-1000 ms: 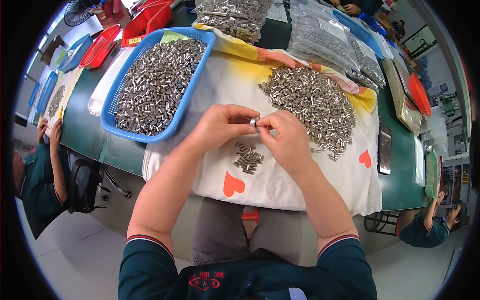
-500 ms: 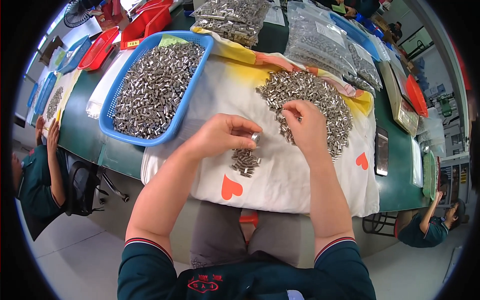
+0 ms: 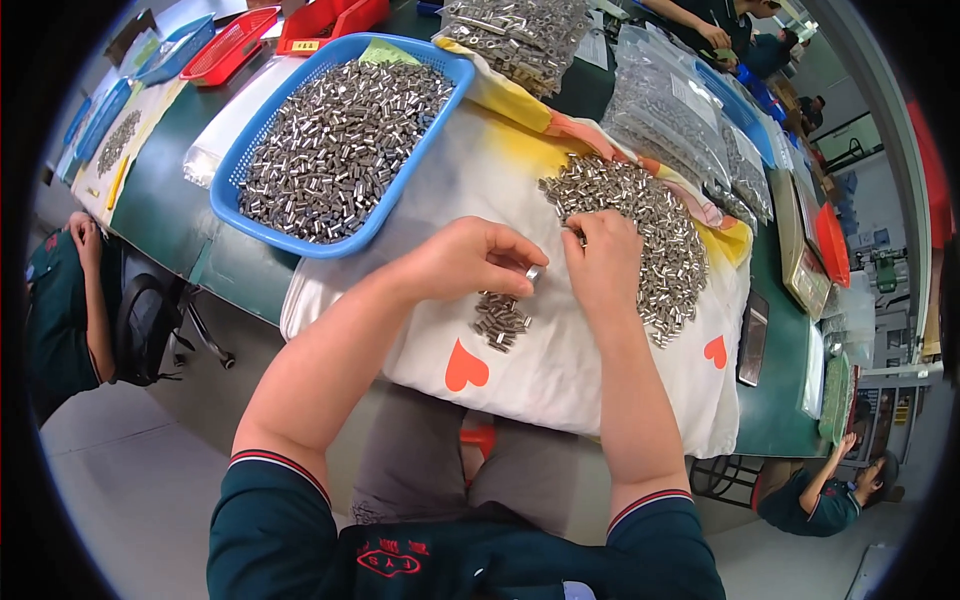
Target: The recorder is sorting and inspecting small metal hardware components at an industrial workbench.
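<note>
My left hand point(image 3: 468, 258) is curled over a white cloth point(image 3: 560, 350) and pinches a small metal sleeve point(image 3: 532, 272) at its fingertips. My right hand point(image 3: 603, 262) rests with its fingers on the near edge of a large loose heap of small metal sleeves point(image 3: 640, 225); whether it grips one is hidden. Just below both hands lies a small cluster of sleeves point(image 3: 500, 320) on the cloth, beside a red heart print.
A blue basket point(image 3: 440, 140) full of metal sleeves stands at the left back. Clear bags of parts point(image 3: 520, 30) and red trays point(image 3: 235, 40) lie farther back. A dark phone point(image 3: 752, 338) lies right. Other people sit at left point(image 3: 60, 300) and lower right point(image 3: 815, 495).
My right hand left the left hand, reached up into the big heap, and now has drawn back to the heap's near edge. The left hand stayed, still pinching a sleeve.
</note>
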`<state>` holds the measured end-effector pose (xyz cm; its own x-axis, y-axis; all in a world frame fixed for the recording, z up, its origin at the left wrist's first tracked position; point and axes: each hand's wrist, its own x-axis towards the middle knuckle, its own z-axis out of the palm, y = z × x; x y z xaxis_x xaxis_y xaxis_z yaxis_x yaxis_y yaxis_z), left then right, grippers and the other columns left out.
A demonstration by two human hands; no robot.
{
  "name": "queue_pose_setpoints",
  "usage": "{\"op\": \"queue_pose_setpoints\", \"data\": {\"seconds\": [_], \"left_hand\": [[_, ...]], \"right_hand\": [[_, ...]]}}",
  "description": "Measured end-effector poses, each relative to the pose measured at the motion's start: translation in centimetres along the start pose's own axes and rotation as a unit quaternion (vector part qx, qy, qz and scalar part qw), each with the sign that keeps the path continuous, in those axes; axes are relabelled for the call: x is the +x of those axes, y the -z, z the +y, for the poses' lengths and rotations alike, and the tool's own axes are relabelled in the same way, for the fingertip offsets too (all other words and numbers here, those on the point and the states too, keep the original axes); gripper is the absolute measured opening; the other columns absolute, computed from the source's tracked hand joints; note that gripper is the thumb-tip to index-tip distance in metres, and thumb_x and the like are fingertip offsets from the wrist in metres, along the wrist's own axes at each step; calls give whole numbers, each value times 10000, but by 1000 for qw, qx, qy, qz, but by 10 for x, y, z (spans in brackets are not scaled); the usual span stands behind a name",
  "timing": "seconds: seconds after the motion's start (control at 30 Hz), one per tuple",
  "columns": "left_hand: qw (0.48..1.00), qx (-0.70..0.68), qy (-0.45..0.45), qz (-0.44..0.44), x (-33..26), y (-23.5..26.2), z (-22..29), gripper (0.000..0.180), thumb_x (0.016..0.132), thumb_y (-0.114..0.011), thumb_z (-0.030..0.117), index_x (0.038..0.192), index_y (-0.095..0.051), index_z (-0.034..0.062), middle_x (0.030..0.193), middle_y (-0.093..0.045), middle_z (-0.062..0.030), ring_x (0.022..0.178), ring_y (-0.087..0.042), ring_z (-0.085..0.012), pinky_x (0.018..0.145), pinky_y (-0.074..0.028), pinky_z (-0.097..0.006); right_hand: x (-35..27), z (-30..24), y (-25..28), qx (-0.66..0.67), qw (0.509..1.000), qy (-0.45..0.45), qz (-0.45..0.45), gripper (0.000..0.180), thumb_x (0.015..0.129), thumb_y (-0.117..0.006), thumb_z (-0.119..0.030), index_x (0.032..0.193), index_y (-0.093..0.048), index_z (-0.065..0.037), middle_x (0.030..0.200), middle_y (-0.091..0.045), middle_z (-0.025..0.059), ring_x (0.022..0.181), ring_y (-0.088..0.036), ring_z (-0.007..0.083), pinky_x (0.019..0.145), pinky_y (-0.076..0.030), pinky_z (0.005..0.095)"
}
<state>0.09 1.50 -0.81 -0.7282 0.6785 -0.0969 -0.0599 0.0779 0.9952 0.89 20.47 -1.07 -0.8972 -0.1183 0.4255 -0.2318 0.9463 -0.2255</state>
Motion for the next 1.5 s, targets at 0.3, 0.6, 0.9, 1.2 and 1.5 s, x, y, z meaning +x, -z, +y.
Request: {"op": "queue_pose_setpoints", "data": {"seconds": [0.3, 0.6, 0.9, 1.2, 1.5], "left_hand": [[999, -32, -18, 6, 0, -1, -2, 290, 699, -676, 34, 978, -604, -1, 796, -618, -3, 739, -550, -46, 688, -455, -199], [981, -188, -10, 43, 6, 1, -3, 301, 745, -609, -16, 1036, -537, -49, 900, -605, -80, 790, -582, -107, 712, -489, -233], [993, -69, -39, 88, -2, 9, -9, 331, 718, -661, 34, 1027, -565, -31, 909, -610, -75, 791, -573, -109, 726, -471, -233], [991, 1, -94, 100, 2, 2, -11, 313, 645, -710, 71, 932, -619, -14, 837, -645, -83, 730, -603, -118, 663, -486, -237], [993, -31, -92, 69, -4, 5, -7, 335, 630, -718, 100, 937, -624, 3, 830, -646, -79, 724, -602, -115, 660, -485, -237]], "right_hand": [[-1, -6, 0, -23, 999, 44, -3, 92, 670, -617, -132, 759, -618, -107, 778, -519, 34, 812, -485, 227, 724, -370, 370], [-11, -21, 30, 395, 910, -95, -85, 57, 720, -608, -59, 757, -595, -16, 748, -599, 55, 697, -556, 132, 651, -433, 251], [-10, -32, 20, 314, 948, 34, -37, 86, 683, -621, -19, 766, -600, -21, 741, -603, 79, 702, -583, 176, 611, -441, 271], [-20, -39, 25, 184, 980, 71, -23, 70, 696, -592, 36, 751, -569, 0, 753, -579, 86, 687, -551, 186, 639, -438, 272], [-20, -19, 23, 401, 903, -53, -141, 68, 772, -560, 22, 834, -579, 1, 784, -572, 16, 709, -501, 62, 639, -401, 188]]}}
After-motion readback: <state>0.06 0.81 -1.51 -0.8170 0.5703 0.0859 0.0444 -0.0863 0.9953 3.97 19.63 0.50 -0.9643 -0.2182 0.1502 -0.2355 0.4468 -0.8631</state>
